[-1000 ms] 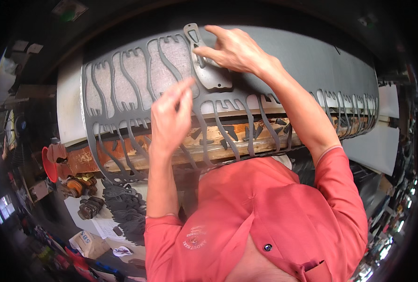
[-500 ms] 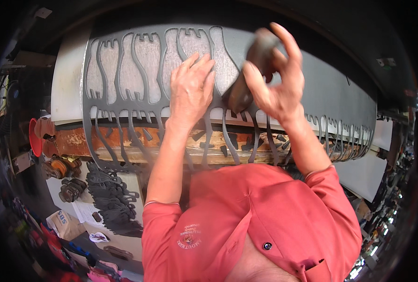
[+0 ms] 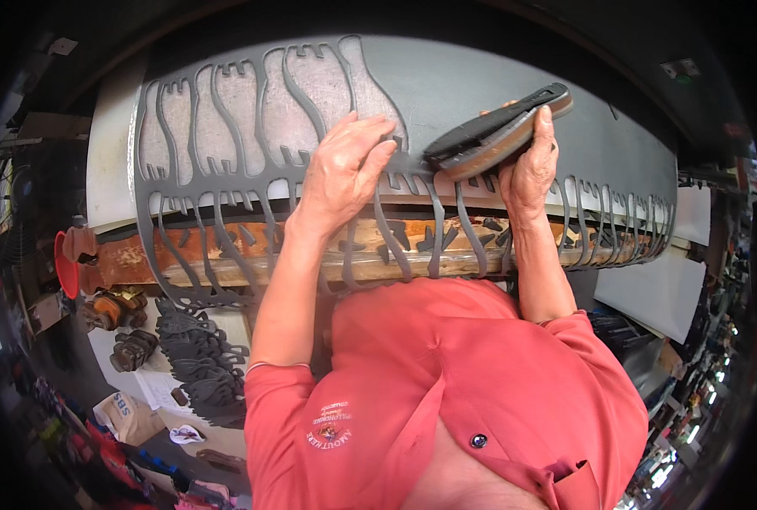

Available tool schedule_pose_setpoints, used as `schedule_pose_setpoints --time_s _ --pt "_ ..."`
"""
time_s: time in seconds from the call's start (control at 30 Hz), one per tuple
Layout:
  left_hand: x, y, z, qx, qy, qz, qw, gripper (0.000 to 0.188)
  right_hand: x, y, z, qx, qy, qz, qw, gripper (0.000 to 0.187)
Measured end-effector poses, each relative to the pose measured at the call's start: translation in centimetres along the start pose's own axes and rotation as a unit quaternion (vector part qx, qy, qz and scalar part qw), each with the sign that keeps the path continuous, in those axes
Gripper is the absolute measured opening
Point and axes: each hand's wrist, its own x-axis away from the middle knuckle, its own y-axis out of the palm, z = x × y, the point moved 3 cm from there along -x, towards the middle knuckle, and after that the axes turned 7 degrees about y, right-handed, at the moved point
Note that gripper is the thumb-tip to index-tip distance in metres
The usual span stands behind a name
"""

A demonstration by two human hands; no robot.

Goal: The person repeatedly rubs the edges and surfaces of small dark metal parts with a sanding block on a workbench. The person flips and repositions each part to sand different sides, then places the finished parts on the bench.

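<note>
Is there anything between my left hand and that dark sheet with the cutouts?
Nothing visible. The left hand rests flat on the dark cut-out sheet, touching it directly. The right hand holds a dark, sole-shaped cutter beside it, not between them.

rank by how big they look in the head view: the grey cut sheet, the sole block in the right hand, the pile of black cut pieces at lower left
1. grey cut sheet, by far the largest
2. pile of black cut pieces
3. sole block in the right hand

The last two are close; the block sits nearer the camera, so that order is unsure.
</note>
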Motion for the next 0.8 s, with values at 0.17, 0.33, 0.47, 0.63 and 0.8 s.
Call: schedule_pose_setpoints --time_s 0.17,0.33,0.47,0.63,0.8 --pt "-1.5 0.3 3.2 0.004 0.041 0.067 0.997 0.062 0.4 -1.1 -2.2 0.041 -0.026 -0.057 0.997 0.053" --pt "-2.6 3.9 8.2 0.122 0.017 0.004 0.992 0.045 1.2 1.1 -2.7 0.145 -0.088 -0.12 0.978 0.039" --pt "-1.4 2.4 6.4 0.225 -0.126 0.046 0.965 0.031 0.9 1.6 -2.7 0.202 0.014 -0.14 0.969 0.034" --pt "1.7 -2.6 3.5 0.115 -0.137 0.034 0.983 0.022 0.9 0.7 -5.3 0.385 -0.016 -0.285 0.877 0.036" --pt "5.2 -8.5 1.1 0.174 -0.273 0.096 0.941 0.022 -1.6 -1.0 -9.3 0.533 0.01 -0.304 0.79 0.041"
